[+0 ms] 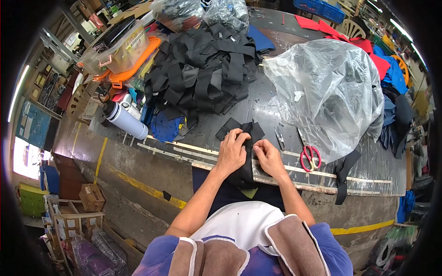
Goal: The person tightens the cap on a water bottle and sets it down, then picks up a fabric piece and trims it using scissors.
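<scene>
Black fabric strips lie at the table's front edge, hanging partly over it toward my body. My left hand is closed on this fabric from the left, its fingers curled over the top. From the right, my right hand pinches the fabric's edge between thumb and fingers. Just beyond my hands, ends of black fabric fan out on the table. To the right of my right hand lie small metal thread snips and scissors with red handles.
A big heap of black fabric pieces fills the table's back left. Clear plastic bags bulge at the right. A light blue bottle lies at the left edge, near a clear bin. Measuring strips run along the front edge.
</scene>
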{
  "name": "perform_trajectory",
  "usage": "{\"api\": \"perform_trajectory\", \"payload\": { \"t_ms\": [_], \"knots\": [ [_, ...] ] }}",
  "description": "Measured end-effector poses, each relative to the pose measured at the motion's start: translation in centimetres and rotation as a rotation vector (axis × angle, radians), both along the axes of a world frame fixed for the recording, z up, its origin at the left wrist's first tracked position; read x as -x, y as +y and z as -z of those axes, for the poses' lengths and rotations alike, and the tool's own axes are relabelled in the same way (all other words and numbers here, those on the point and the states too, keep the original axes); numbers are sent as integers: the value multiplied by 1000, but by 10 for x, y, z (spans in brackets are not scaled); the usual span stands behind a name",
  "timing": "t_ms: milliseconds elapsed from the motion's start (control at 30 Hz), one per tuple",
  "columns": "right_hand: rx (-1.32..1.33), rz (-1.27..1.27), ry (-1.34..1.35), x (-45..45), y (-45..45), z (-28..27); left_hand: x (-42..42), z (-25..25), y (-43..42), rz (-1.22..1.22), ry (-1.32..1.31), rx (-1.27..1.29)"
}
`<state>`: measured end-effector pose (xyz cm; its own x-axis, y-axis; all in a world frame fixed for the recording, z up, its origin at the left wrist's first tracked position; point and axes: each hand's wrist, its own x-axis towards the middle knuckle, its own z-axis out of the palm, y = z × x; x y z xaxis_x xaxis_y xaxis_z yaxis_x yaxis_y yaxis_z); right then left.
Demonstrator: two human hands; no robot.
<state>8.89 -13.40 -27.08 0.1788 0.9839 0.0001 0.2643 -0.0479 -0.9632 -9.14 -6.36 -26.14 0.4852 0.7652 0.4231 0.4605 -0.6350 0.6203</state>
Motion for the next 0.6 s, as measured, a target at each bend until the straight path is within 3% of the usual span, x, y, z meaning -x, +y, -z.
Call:
{"api": "perform_trajectory", "payload": {
  "t_ms": [167,600],
  "knots": [
    [-35,22,61,5,-1,1,-6,1,-9,-42,15,-42],
    [-63,59,-131,7,-5,-2,-11,11,-7,-36,65,-87]
  ]
}}
